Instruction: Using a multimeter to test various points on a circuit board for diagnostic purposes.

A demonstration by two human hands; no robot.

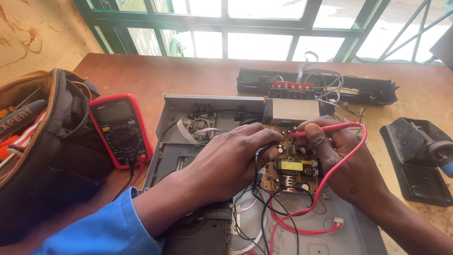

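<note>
An opened grey metal chassis lies on the brown table, with a brown circuit board inside it. My left hand pinches a black test probe whose tip touches the board. My right hand holds a red test probe tip down on the same board. Red and black leads loop over the chassis floor. A red multimeter leans at the left, its leads plugged in at the bottom.
An open brown and black tool bag stands at the left. A black front panel with wires and red sockets lies at the back. A black soldering-iron stand sits at the right. Green window frames run behind the table.
</note>
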